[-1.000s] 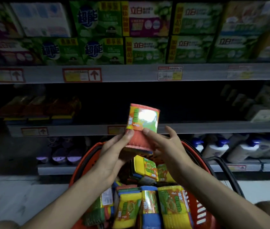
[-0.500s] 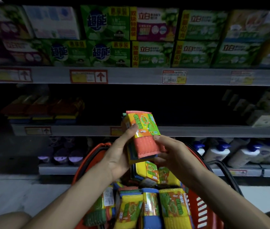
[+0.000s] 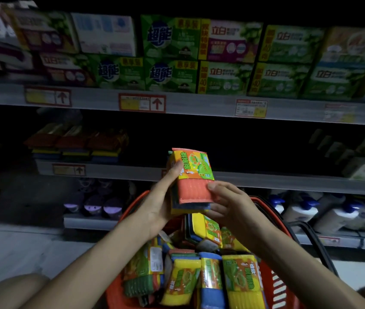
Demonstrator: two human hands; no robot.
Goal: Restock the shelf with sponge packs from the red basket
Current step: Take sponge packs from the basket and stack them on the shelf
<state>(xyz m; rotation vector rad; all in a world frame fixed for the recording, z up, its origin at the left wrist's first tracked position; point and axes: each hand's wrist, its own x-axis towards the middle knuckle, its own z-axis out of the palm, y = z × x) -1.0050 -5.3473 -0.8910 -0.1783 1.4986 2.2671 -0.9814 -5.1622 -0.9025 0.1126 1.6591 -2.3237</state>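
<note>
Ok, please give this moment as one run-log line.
stage: sponge pack held above red basket | left hand: grips pack side | right hand: pinches lower corner | shelf: pack not yet placed

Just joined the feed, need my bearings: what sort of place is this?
Most likely a supermarket cleaning-goods aisle: shelves with price tags on their edges, stacked detergent boxes above, and a red basket of sponge packs, one pack held by left hand and right hand.

I can't read the price tags [image 3: 142,103]; red basket [image 3: 265,276] cut off at bottom edge; middle shelf [image 3: 288,181] back lost in dark.
</note>
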